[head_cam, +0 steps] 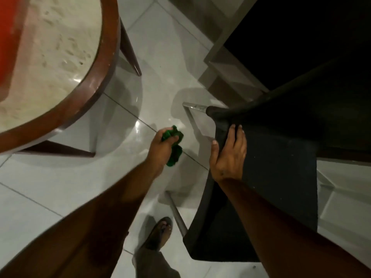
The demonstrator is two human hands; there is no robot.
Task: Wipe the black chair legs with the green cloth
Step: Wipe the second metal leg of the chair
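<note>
A black chair (pixel 281 177) stands at the right, seen from above, with thin metal legs showing at its left side: one leg (pixel 176 213) near my foot and a frame bar (pixel 190 115) further off. My left hand (pixel 162 149) is shut on a bunched green cloth (pixel 174 145), held above the floor just left of the chair and apart from its legs. My right hand (pixel 228 155) grips the seat's left edge, thumb curled under the side and fingers on top.
A round table (pixel 96 81) with a brown wooden rim and dark legs fills the upper left. Pale glossy floor tiles (pixel 60 187) lie between table and chair. My sandalled foot (pixel 160 233) stands by the chair's near corner. A dark cabinet (pixel 291 37) stands at the upper right.
</note>
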